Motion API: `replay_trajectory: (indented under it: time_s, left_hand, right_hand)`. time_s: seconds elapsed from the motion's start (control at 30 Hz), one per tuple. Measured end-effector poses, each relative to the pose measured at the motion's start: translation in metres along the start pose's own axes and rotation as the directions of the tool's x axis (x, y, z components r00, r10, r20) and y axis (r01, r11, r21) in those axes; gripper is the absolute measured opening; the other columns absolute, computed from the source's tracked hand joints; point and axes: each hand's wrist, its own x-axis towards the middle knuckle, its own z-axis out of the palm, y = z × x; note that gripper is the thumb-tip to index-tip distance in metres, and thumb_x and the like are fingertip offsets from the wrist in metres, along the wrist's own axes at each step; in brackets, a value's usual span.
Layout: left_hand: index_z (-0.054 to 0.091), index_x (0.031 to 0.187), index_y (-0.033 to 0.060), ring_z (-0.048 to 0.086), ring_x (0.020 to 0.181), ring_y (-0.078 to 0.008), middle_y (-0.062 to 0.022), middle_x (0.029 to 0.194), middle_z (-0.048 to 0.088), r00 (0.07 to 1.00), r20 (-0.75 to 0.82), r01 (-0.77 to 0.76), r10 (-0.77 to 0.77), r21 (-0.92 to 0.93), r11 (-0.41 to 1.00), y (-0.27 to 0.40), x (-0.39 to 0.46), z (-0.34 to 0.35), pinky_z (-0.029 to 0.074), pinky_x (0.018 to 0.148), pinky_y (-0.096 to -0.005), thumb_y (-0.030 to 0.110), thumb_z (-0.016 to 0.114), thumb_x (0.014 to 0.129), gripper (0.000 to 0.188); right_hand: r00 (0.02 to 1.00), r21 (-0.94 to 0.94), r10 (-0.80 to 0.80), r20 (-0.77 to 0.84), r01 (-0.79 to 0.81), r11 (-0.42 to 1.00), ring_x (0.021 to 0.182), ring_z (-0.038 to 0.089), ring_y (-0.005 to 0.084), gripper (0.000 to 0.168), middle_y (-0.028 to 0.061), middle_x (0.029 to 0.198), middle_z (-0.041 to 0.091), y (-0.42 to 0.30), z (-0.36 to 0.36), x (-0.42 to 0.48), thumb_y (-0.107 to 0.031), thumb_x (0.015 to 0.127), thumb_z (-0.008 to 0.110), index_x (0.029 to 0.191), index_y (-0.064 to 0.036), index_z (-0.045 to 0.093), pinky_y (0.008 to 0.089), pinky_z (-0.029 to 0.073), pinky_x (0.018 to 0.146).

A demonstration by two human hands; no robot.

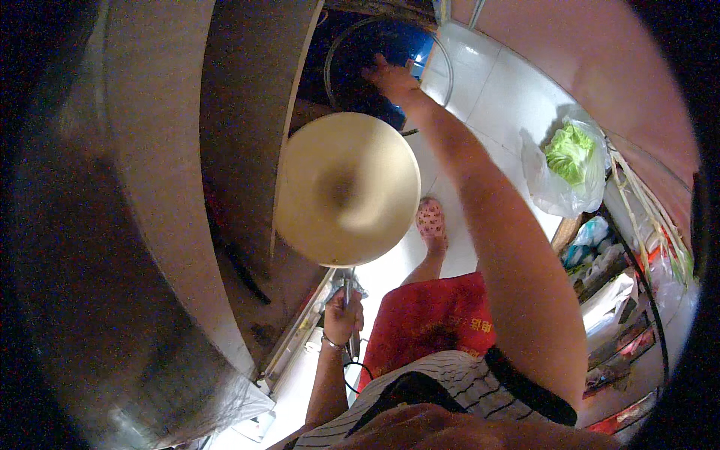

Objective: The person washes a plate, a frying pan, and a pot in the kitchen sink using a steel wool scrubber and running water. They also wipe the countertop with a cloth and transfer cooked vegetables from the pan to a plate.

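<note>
A round pan with a cream-coloured interior [343,185] is in the middle of the view, over the edge of a dark surface. My left hand [343,316] is closed around its metal handle [347,287], and a bracelet circles that wrist. Toward the top, my right arm stretches to a round clear lid with a pale rim [449,67]. Blurred, my right hand [392,81] lies over the lid's middle and seems to hold it there; any knob under the fingers is hidden.
A plastic bag with leafy cabbage [571,154] is at right, beside long-stalked greens [669,247]. Shelves with bagged goods [613,315] stand below it. Pale tiles [478,56] cover the floor, with my foot in a pink clog [431,219]. A large panel [163,140] rises at left.
</note>
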Motion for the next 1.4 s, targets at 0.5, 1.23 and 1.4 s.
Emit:
replay_trajectory:
  time_s: [0.5,1.23,1.4]
  left_hand:
    - [0.045,0.075,0.0137,0.042,0.043,-0.0085,0.0037,0.055,0.044,1.000,-0.005,-0.031,0.031,-0.099,0.995,0.051,0.147,0.046,0.033,0.040,-0.0248,0.023,0.057,0.097,0.027]
    - [0.034,0.142,0.0025,0.037,0.131,-0.0426,-0.0269,0.147,0.031,0.768,0.078,-0.394,0.636,0.840,0.373,-0.086,0.130,0.076,0.030,0.108,-0.0517,0.027,0.067,0.083,0.072]
    - [0.030,0.145,0.0062,0.029,0.136,-0.0437,-0.0264,0.153,0.017,0.877,0.168,-0.359,0.451,0.852,0.381,-0.090,0.090,0.097,0.025,0.107,-0.0587,0.031,0.068,0.080,0.080]
  right_hand:
    - [0.959,0.222,0.182,0.215,-0.230,0.948,0.089,0.061,0.0378,0.050,0.0140,0.109,0.050,0.119,-0.166,-0.263,-0.002,0.067,0.072,0.112,-0.012,0.054,0.0442,0.053,0.075]
    - [0.997,0.315,-0.082,0.011,0.075,0.946,0.088,0.065,0.0408,0.039,0.0261,0.119,0.051,-0.075,-0.116,-0.029,-0.013,0.079,0.065,0.117,-0.007,0.058,0.0463,0.056,0.076]
    - [0.988,0.270,-0.128,0.083,0.102,0.957,0.087,0.065,0.0435,0.032,0.0268,0.120,0.050,-0.096,-0.081,0.025,-0.013,0.082,0.060,0.114,-0.007,0.057,0.0494,0.056,0.073]
